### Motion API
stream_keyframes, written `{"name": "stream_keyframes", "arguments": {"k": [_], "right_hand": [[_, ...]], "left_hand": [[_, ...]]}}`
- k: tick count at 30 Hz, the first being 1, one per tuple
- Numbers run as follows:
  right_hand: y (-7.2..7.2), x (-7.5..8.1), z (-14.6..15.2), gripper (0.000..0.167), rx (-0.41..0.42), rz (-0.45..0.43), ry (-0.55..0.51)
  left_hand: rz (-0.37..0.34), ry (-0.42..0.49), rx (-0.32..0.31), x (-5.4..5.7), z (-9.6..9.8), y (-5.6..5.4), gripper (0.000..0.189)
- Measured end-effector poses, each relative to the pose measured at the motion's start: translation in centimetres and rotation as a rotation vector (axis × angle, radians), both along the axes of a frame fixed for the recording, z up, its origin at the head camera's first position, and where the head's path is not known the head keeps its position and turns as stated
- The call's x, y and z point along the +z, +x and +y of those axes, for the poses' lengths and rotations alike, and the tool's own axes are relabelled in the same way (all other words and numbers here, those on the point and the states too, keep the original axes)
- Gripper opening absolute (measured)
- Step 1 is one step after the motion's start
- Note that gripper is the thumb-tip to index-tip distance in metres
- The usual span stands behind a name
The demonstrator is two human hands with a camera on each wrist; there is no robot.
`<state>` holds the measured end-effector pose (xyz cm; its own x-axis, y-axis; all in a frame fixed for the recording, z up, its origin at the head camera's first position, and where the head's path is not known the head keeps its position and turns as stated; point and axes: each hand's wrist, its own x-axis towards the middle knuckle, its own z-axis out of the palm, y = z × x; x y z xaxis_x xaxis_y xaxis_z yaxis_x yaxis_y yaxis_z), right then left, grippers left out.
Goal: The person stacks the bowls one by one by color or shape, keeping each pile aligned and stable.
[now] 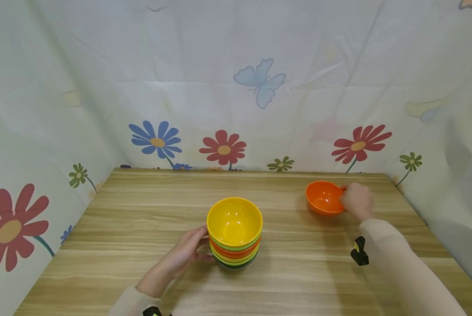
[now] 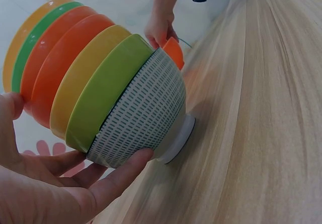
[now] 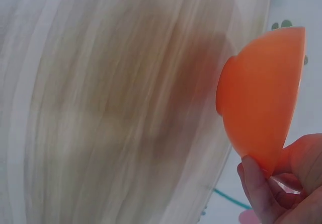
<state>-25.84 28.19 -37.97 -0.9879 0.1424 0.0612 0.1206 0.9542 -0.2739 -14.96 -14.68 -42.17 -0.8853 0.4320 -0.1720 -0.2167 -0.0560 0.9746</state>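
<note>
Fingers (image 2: pixel 108 176) of the left hand (image 1: pixel 186 253) lie fairly straight along the flank of a nested stack of plastic bowls (image 1: pixel 234 232), thumb at the upper rims, bracing it rather than clutching it. That stack stands near the middle of the wooden tabletop (image 1: pixel 141 219), somewhat toward the near edge. It has a yellow bowl on top, green, orange and yellow ones beneath, and a white bowl patterned with dark dashes (image 2: pixel 146 113) at the bottom, resting on its foot ring; the side support seems meant to keep the pile from sliding.

The right hand (image 1: pixel 357 202) pinches the rim of a single orange plastic bowl (image 1: pixel 324 198) toward the far right corner, well apart from the stack. In the right wrist view this bowl is tilted on edge with its base turned outward; it looks lifted off the wood, though I cannot be sure.
</note>
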Motion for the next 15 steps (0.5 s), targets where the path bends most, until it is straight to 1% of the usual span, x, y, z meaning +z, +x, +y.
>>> {"name": "stream_keyframes", "arguments": {"k": [3, 9, 15], "right_hand": [[-0.2, 0.1, -0.8, 0.032, 0.014, -0.006, -0.002], [-0.5, 0.4, -2.4, 0.030, 0.078, 0.025, -0.016], [-0.3, 0.9, -4.1, 0.030, 0.149, 0.032, -0.047]], "left_hand": [[-0.003, -0.005, -0.003, 0.0, 0.0, 0.0, 0.063], [-0.002, -0.001, 0.001, 0.1, 0.0, 0.0, 0.062], [0.001, -0.001, 0.008, 0.1, 0.1, 0.1, 0.062]]}}
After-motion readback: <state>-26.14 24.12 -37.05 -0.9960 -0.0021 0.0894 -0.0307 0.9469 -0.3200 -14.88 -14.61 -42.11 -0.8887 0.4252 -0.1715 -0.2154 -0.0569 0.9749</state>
